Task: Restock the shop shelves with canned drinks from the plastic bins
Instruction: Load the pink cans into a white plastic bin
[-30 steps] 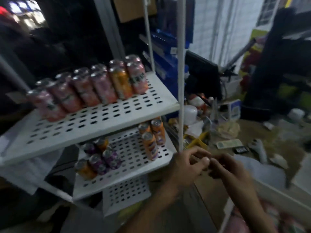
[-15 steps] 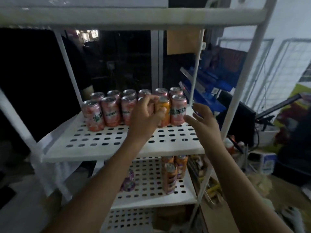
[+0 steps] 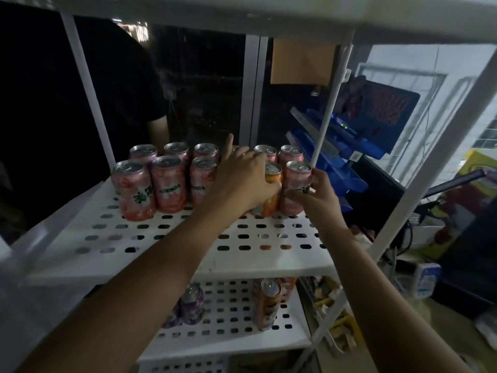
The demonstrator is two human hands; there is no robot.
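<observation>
Both hands are up at the middle shelf (image 3: 174, 254), front row, right end. Left hand (image 3: 242, 179) is wrapped on the orange can (image 3: 270, 204): thumb across its front, fingers curled over the rim, one finger sticking up clear of the cans. The can is upright on the shelf, mostly hidden behind that hand. Right hand (image 3: 316, 195) grips the pink can (image 3: 295, 179) just beside it, last in the row: thumb across the front, fingers round the right side. It's upright too, touching the orange can. The hands almost meet between the two cans. Other pink cans (image 3: 168, 184) fill two rows to the left, all upright at the back of the shelf; the front strip is bare perforated plate. The rack's post (image 3: 325, 117) stands just right of the pink can. On the lower shelf (image 3: 228, 337): purple cans (image 3: 192, 305) at left, lower orange cans (image 3: 267, 302) at right, under the right arm.
</observation>
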